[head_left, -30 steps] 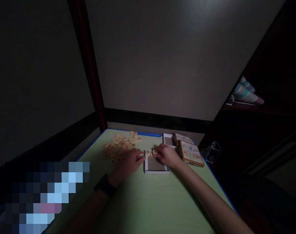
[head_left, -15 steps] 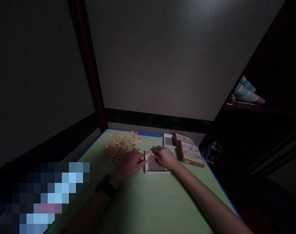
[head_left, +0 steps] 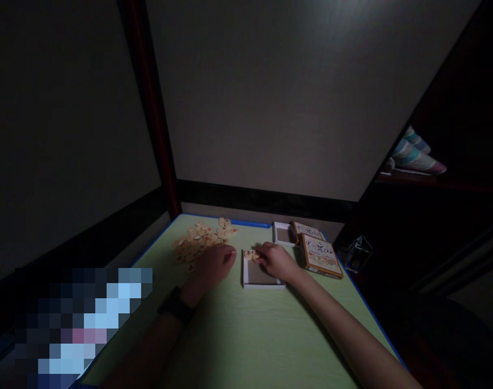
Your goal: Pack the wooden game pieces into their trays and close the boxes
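A shallow white box (head_left: 264, 286) with a brown bottom lies on the green table. Along its far edge sit round wooden Chinese chess pieces (head_left: 247, 255). My right hand (head_left: 277, 260) reaches over the box's far right part, its fingers closed on a piece beside them; the fingertips are partly hidden. To the left, my left hand (head_left: 214, 266), with a dark band on its wrist, is at the near right side of a loose heap of Chinese chess pieces (head_left: 198, 237). Its fingers curl away under the hand, so what they do is hidden.
A second white tray (head_left: 285, 233) stands at the back of the table (head_left: 246, 335). Beside it are two printed boxes, the nearer one (head_left: 321, 255) by the right edge. A clear container (head_left: 358, 254) is off the table's right side. A wall rises behind.
My left hand has drawn back from the box toward the heap on the left, its fingers now turned out of sight. My right hand stays over the box's far side.
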Demonstrator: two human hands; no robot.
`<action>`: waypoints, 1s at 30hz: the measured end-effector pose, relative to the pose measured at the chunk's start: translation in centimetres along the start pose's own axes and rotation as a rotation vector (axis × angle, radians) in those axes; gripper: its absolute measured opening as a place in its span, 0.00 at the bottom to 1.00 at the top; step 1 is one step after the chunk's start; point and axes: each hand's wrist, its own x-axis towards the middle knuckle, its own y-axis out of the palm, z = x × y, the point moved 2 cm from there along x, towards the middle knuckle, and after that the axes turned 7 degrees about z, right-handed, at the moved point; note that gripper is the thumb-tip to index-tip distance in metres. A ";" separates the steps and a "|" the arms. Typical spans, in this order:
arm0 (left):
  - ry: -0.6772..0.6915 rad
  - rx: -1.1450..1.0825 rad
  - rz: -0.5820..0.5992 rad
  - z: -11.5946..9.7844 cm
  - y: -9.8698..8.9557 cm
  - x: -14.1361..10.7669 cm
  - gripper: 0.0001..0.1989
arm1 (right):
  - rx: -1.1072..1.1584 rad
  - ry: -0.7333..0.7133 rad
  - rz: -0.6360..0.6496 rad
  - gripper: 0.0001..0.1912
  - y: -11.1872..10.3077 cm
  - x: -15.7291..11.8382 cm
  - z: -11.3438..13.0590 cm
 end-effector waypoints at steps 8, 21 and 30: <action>-0.346 0.172 -0.222 4.4 -3.2 0.0 0.16 | 0.021 0.015 0.002 0.20 -0.6 -0.2 -0.1; -0.570 0.285 -0.029 7.1 -6.4 -1.6 0.16 | 0.116 -0.019 -0.047 0.22 -1.0 -0.1 -0.5; -0.538 0.211 0.092 8.7 -7.4 -2.8 0.10 | 0.150 -0.035 -0.088 0.20 -1.2 0.1 -0.9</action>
